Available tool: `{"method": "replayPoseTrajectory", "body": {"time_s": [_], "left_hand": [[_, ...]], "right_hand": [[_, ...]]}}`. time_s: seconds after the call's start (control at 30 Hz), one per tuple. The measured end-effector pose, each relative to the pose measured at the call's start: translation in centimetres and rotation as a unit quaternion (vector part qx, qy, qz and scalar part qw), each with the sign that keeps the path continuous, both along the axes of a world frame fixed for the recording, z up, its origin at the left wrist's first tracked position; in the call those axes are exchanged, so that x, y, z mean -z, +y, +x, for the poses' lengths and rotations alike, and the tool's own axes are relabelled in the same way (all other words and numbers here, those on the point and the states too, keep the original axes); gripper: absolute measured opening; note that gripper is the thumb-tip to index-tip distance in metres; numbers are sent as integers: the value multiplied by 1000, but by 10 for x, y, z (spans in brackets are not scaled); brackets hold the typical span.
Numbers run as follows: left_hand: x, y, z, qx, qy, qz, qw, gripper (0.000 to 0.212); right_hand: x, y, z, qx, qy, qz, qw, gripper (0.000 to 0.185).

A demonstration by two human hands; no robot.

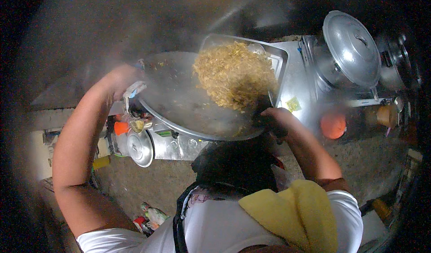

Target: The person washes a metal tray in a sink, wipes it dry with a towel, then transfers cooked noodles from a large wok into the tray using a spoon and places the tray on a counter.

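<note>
A large metal wok (pixel 181 108) is tilted in front of me, with steam over it. My left hand (pixel 126 78) grips its left rim through a folded cloth (pixel 135 88). At the opposite, right rim, my right hand (pixel 278 116) is closed around something dark; shadow hides whether it is a handle or a cloth. A heap of shredded yellow-brown food (pixel 237 74) lies between the wok's far right side and a rectangular metal tray (pixel 287 64). Behind the heap, a rounded metal utensil (pixel 257 49) shows partly inside the tray.
Right of the tray, a large lidded pot (pixel 352 49) stands on the metal counter (pixel 296 88). An orange-red round container (pixel 332 125) is nearer me. A metal lid (pixel 139 148) and an orange cup (pixel 121 128) are at lower left. Steam blurs the upper left.
</note>
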State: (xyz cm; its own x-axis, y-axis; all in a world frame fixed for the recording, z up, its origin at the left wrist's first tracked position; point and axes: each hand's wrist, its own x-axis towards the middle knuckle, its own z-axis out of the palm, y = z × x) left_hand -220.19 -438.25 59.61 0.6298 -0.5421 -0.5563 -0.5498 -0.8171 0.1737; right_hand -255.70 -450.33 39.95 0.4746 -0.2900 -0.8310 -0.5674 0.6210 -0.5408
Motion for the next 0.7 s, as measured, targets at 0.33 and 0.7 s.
{"method": "replayPoseTrajectory", "body": {"time_s": [0.33, 0.7], "left_hand": [[19, 1, 17, 407, -192, 171, 877, 15], [-26, -27, 4, 277, -183, 248, 910, 19]], "right_hand": [[29, -3, -15, 53, -95, -36, 993, 27], [9, 14, 3, 36, -30, 70, 996, 28]]}}
